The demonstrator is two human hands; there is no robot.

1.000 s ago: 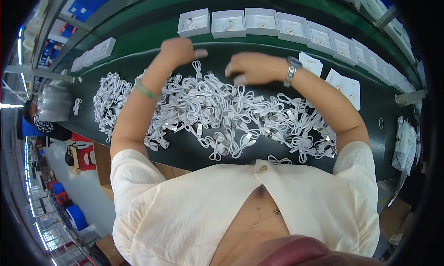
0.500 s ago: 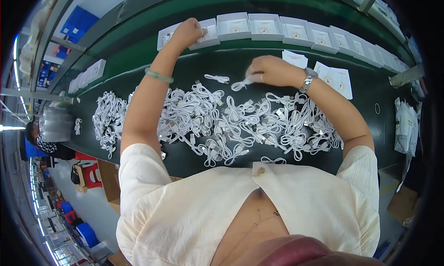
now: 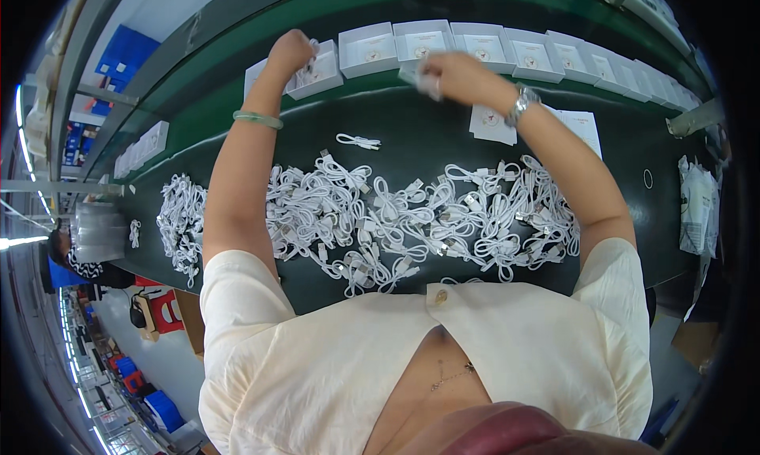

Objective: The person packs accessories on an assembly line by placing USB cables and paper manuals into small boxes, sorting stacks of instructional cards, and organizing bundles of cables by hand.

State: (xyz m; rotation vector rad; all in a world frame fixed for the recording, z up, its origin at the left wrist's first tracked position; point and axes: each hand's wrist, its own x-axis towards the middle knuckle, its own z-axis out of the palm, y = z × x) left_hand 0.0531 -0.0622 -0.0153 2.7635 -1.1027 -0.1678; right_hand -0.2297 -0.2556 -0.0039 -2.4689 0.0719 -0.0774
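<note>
From my seat I see a dark workbench (image 3: pixel 419 142). Coiled white USB cables (image 3: pixel 372 210) lie heaped on the near side of both hands; one coiled cable (image 3: pixel 359 142) lies apart, nearer than the left hand (image 3: pixel 291 53) and right hand (image 3: pixel 461 77). White printed cards (image 3: pixel 492 127) lie just nearer than the right one, a thin white loop (image 3: pixel 651 179) well to its right. Beyond, a green ledge (image 3: pixel 210 116) bears open white boxes (image 3: pixel 372 66).

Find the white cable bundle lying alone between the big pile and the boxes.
The bundle on bare table, right of the green bracelet; unlike those in the pile, it touches no others.
</note>
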